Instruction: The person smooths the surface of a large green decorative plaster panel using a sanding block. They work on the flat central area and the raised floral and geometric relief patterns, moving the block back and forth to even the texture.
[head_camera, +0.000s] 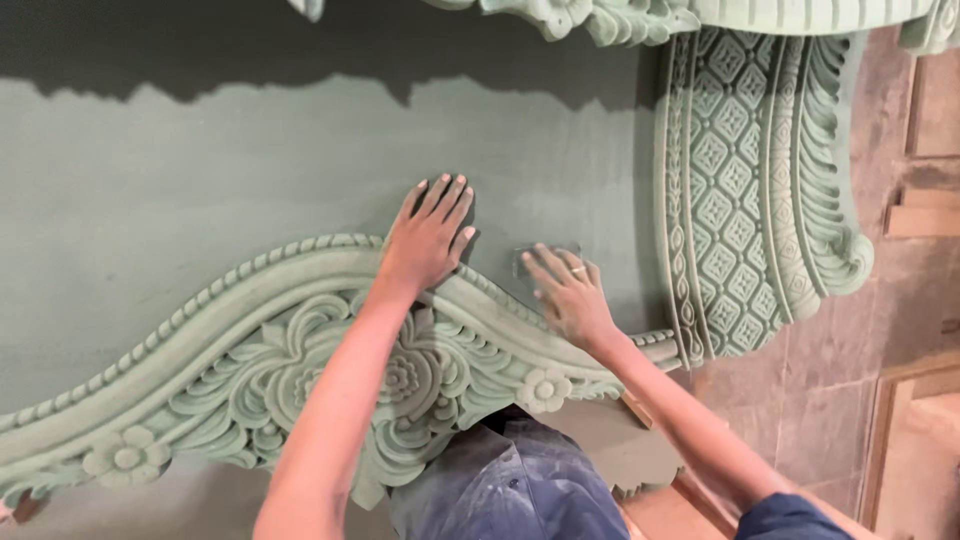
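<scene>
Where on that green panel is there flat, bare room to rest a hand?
The flat green panel face is bare between the dark shadow at the top, the carved floral crest rail below and the lattice-carved side post to the right. It is crowded near the crest's peak, where the left hand lies flat and the right hand presses a small pad.

On my feed, a carved side post (750, 190) with a diamond lattice and leaf-like ridges stands at the right, painted pale green. Beyond it I see a brown stone floor (800, 400) and light wooden planks (920, 215) lying near the right edge. More carved green trim (600, 18) runs along the top.
</scene>
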